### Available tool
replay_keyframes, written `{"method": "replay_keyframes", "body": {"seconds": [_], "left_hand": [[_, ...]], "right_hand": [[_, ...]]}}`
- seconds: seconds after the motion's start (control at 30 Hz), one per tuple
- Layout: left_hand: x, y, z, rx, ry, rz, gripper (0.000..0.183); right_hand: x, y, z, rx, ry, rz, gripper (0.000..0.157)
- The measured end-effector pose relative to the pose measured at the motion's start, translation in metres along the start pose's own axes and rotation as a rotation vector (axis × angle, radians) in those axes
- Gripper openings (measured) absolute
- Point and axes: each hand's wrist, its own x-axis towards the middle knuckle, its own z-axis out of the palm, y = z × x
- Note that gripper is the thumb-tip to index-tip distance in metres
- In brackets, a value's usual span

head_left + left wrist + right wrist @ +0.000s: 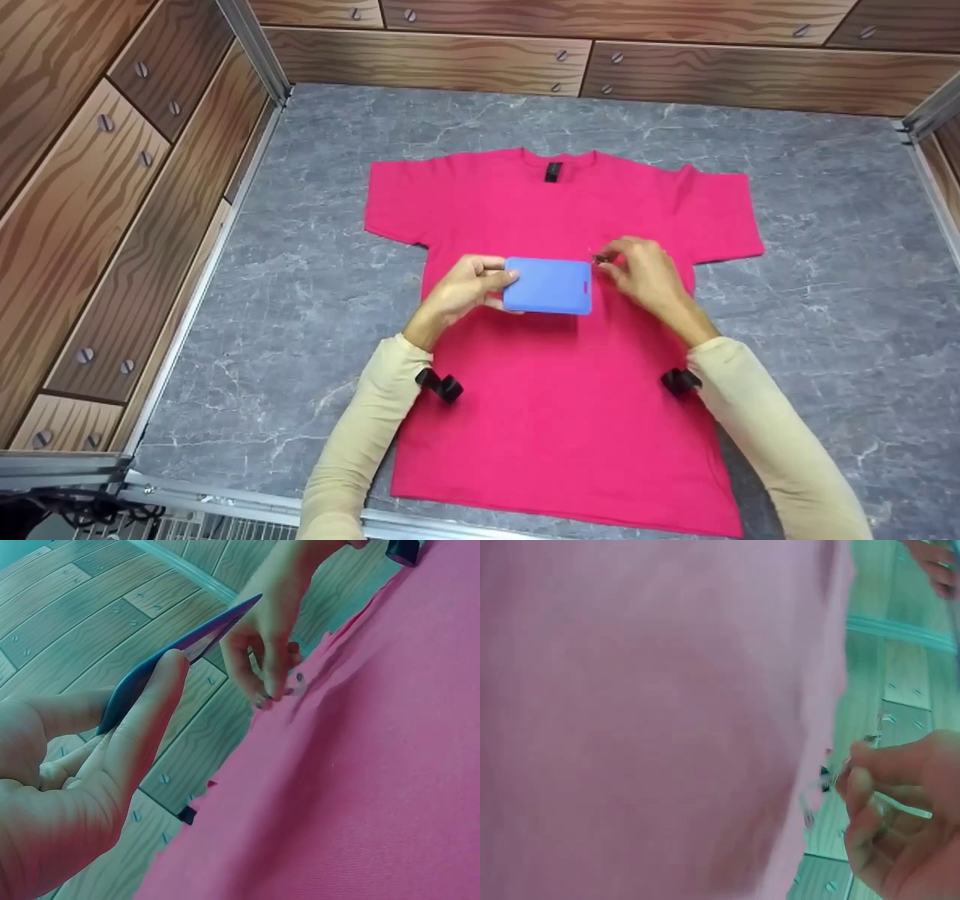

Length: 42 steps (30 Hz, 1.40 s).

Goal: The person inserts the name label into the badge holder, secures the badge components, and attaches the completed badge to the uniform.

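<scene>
My left hand (pixel 459 291) holds a blue badge holder (pixel 547 286) by its left end, thumb on the upper face. A small slot shows near the holder's right end. To the right, my right hand (pixel 646 271) pinches a small metal badge clip (pixel 601 259) between thumb and fingertips, close beside the slotted end. In the right wrist view a clear strap (pixel 807 804) hangs from the pinched piece. Beneath both hands a pink T-shirt (pixel 555 420) lies spread flat, its neck pointing away from me.
The shirt rests on a grey marbled table (pixel 300 300). Wood-patterned panels (pixel 450 60) close off the back and the left side, with metal framing at the corners. A black label (pixel 553 172) sits inside the shirt's collar. Dark cables (pixel 82 506) lie at the lower left.
</scene>
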Motion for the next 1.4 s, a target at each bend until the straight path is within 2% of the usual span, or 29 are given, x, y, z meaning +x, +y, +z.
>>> {"method": "replay_keyframes", "body": {"seconds": [0.17, 0.3, 0.43, 0.53, 0.63, 0.87, 1.07, 1.2, 1.4], "left_hand": [[0.001, -0.002, 0.0, -0.006, 0.01, -0.011, 0.027], [0.002, -0.003, 0.0, -0.017, 0.022, -0.023, 0.029], [0.003, -0.004, 0.0, -0.029, 0.022, -0.031, 0.029], [0.004, -0.006, 0.0, -0.034, 0.023, -0.033, 0.028], [0.004, -0.007, 0.0, -0.038, 0.024, -0.033, 0.028], [0.005, -0.01, 0.0, -0.049, 0.019, -0.044, 0.027], [0.005, -0.012, 0.001, -0.064, -0.003, -0.034, 0.025], [0.005, -0.015, 0.003, -0.057, -0.011, -0.048, 0.026], [0.006, -0.014, 0.003, -0.056, 0.002, -0.037, 0.025]], "right_hand": [[-0.007, 0.0, -0.013, 0.281, 0.056, 0.121, 0.014], [-0.015, 0.0, -0.02, 0.406, 0.035, 0.209, 0.017], [-0.025, -0.001, -0.024, 0.608, -0.007, 0.271, 0.021], [-0.032, -0.003, -0.026, 0.768, -0.016, 0.303, 0.027], [-0.039, -0.004, -0.027, 0.869, -0.005, 0.313, 0.031], [-0.048, -0.007, -0.028, 1.112, 0.07, 0.294, 0.02], [-0.055, -0.011, -0.024, 1.262, 0.115, 0.291, 0.02], [-0.059, -0.011, -0.018, 1.353, 0.107, 0.3, 0.02], [-0.056, -0.012, -0.015, 1.374, 0.091, 0.283, 0.019]]}}
